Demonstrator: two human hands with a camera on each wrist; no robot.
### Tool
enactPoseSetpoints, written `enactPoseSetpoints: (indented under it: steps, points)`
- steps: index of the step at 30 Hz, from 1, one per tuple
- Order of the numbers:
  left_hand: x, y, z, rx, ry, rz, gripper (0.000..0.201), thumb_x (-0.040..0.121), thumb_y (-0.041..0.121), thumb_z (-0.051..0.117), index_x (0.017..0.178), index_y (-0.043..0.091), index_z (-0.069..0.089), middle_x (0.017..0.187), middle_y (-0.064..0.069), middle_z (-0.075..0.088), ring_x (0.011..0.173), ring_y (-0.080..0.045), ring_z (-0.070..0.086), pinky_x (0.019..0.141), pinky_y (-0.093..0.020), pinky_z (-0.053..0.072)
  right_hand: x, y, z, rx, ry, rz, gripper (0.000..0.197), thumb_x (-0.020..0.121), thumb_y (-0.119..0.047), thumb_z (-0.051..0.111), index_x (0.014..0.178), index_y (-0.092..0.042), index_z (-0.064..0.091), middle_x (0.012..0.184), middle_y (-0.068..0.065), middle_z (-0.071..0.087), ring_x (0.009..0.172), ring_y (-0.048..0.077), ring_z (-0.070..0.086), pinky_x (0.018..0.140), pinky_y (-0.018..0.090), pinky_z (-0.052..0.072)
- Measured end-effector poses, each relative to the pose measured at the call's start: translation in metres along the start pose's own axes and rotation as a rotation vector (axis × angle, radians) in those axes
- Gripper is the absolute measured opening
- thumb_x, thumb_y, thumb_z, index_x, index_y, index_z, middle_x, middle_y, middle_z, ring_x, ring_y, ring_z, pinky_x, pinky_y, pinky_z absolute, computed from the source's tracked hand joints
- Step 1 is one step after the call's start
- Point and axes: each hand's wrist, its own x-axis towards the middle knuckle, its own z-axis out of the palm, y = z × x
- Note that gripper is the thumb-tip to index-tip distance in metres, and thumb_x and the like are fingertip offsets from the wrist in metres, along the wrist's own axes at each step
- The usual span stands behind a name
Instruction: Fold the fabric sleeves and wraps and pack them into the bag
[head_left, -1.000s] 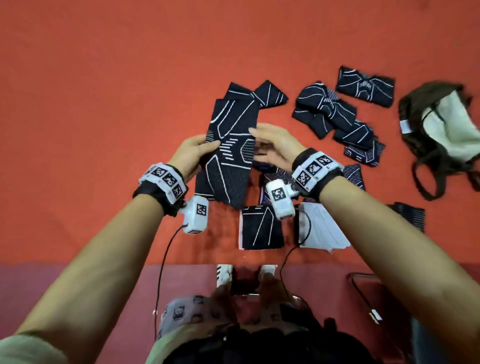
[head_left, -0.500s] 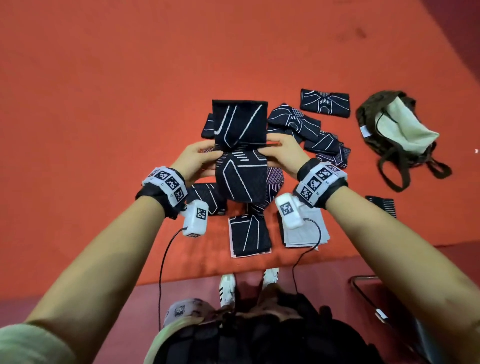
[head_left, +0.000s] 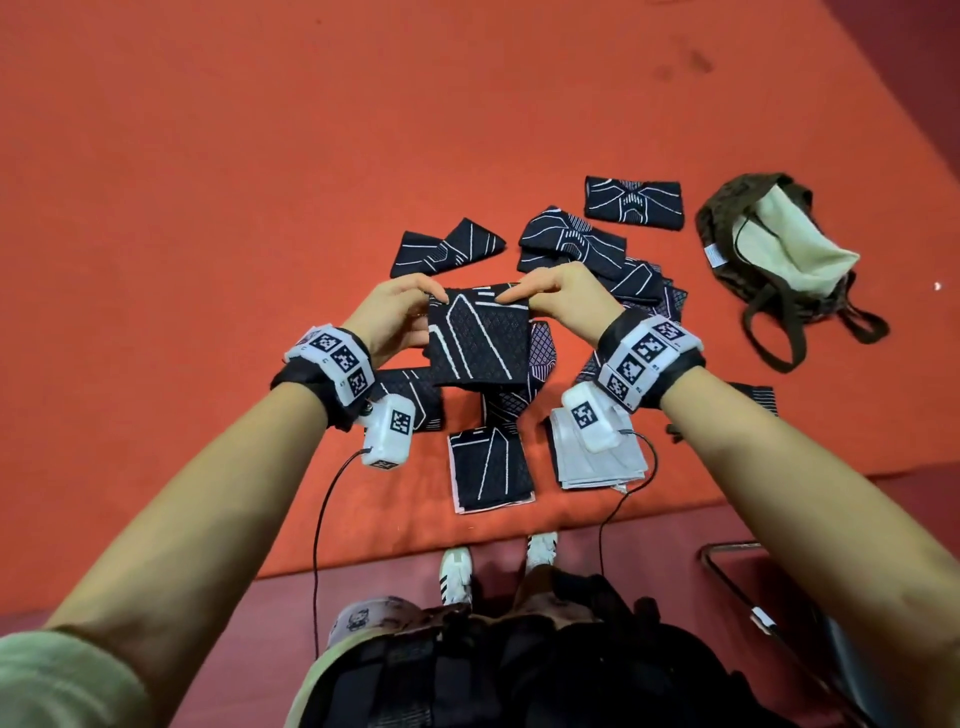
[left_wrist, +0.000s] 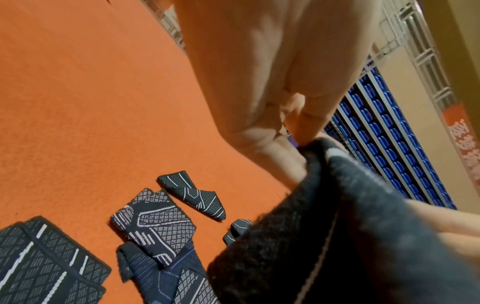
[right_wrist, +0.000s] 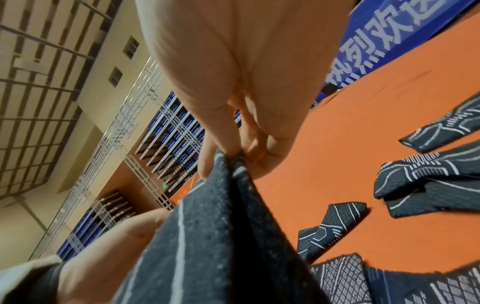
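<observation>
Between the left hand (head_left: 387, 317) and right hand (head_left: 561, 296), a doubled black sleeve (head_left: 478, 338) hangs pinched at its top corners above the pile. Folding looks done; next comes carrying it rightward to the open bag (head_left: 727, 228).

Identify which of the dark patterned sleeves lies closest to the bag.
The flat sleeve at the far right of the spread, lying alone just left of the brown bag. The other sleeves sit farther left in the pile, or are held by both hands.
</observation>
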Motion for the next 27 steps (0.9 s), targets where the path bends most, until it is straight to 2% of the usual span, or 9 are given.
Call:
enactPoseSetpoints:
  steps: [4, 6, 8, 12, 15, 18, 21, 24, 27]
  points:
    - [0.0, 0.004, 0.011, 0.101, -0.005, 0.013, 0.019, 0.09, 0.012, 0.051, 0.075, 0.022, 0.055, 0.078, 0.0, 0.053, 0.062, -0.015, 0.051, 0.057, -0.027, 0.048, 0.0, -0.005, -0.005, -0.04, 0.011, -0.016, 0.042, 0.081, 0.017, 0.044, 0.103, -0.007, 0.071, 0.099, 0.01, 0.061, 0.098, 0.017, 0.055, 0.09, 0.018, 0.044]
    - [0.0, 0.002, 0.012, 0.146, -0.025, 0.087, 0.022, 0.091, 0.007, 0.055, 0.079, 0.024, 0.049, 0.08, 0.0, 0.051, 0.061, -0.012, 0.051, 0.053, -0.026, 0.045, -0.001, -0.008, -0.004, 0.236, 0.026, 0.033, 0.041, 0.089, 0.01, 0.041, 0.112, -0.015, 0.065, 0.091, 0.004, 0.063, 0.091, 0.017, 0.06, 0.093, 0.029, 0.05]
    - [0.002, -0.001, 0.012, 0.068, -0.026, 0.109, 0.028, 0.089, -0.003, 0.054, 0.083, 0.023, 0.046, 0.083, 0.0, 0.053, 0.058, -0.009, 0.053, 0.045, -0.021, 0.042, -0.001, -0.006, -0.001, 0.479, 0.032, 0.152, 0.027, 0.1, -0.014, 0.04, 0.123, -0.018, 0.054, 0.084, -0.002, 0.065, 0.078, 0.012, 0.063, 0.082, 0.03, 0.052]
    - [0.005, -0.007, 0.015, -0.05, -0.043, 0.165, 0.032, 0.084, -0.008, 0.056, 0.09, 0.023, 0.053, 0.087, 0.001, 0.062, 0.059, -0.012, 0.057, 0.042, -0.021, 0.038, -0.001, 0.006, 0.009, 0.448, -0.057, 0.351, 0.036, 0.097, -0.039, 0.045, 0.112, -0.009, 0.059, 0.099, 0.003, 0.067, 0.084, 0.014, 0.064, 0.076, 0.028, 0.054]
    - [0.008, -0.013, 0.021, -0.128, 0.016, 0.141, 0.037, 0.084, -0.009, 0.057, 0.104, 0.021, 0.058, 0.087, 0.0, 0.07, 0.068, -0.016, 0.065, 0.055, -0.027, 0.051, -0.002, 0.02, 0.015, 0.459, -0.002, 0.397, 0.028, 0.097, -0.036, 0.047, 0.105, -0.012, 0.06, 0.097, 0.006, 0.065, 0.085, 0.021, 0.061, 0.086, 0.042, 0.053]
    - [0.007, -0.019, 0.029, -0.068, 0.042, 0.031, 0.009, 0.092, 0.016, 0.059, 0.095, 0.01, 0.063, 0.077, 0.0, 0.072, 0.065, -0.012, 0.066, 0.059, -0.025, 0.056, -0.005, 0.026, 0.015, 0.558, 0.024, 0.356, 0.023, 0.1, -0.025, 0.042, 0.1, -0.011, 0.061, 0.096, 0.005, 0.067, 0.082, 0.014, 0.067, 0.078, 0.036, 0.057]
    - [0.005, -0.03, 0.032, 0.103, 0.005, -0.139, 0.032, 0.091, 0.041, 0.057, 0.085, 0.01, 0.063, 0.072, 0.001, 0.068, 0.06, -0.009, 0.062, 0.055, -0.022, 0.054, -0.006, 0.03, 0.015, 0.627, 0.06, 0.34, 0.021, 0.101, -0.014, 0.04, 0.102, -0.003, 0.058, 0.098, 0.01, 0.065, 0.079, 0.013, 0.067, 0.076, 0.031, 0.058]
    - [0.0, -0.036, 0.036, 0.088, -0.04, -0.134, 0.027, 0.092, 0.023, 0.059, 0.069, 0.012, 0.052, 0.057, 0.007, 0.065, 0.052, -0.004, 0.061, 0.048, -0.017, 0.05, -0.008, 0.033, 0.018, 0.622, 0.108, 0.334, 0.023, 0.097, -0.001, 0.041, 0.118, 0.002, 0.051, 0.099, 0.014, 0.063, 0.081, 0.017, 0.065, 0.075, 0.034, 0.058]
    - [0.002, -0.04, 0.037, 0.037, 0.064, -0.061, 0.024, 0.088, 0.007, 0.063, 0.079, 0.016, 0.043, 0.052, 0.005, 0.057, 0.041, -0.005, 0.053, 0.041, -0.019, 0.046, -0.011, 0.038, 0.018, 0.567, 0.264, 0.382, 0.022, 0.092, 0.002, 0.049, 0.107, -0.014, 0.045, 0.092, 0.014, 0.061, 0.074, 0.021, 0.062, 0.073, 0.041, 0.056]
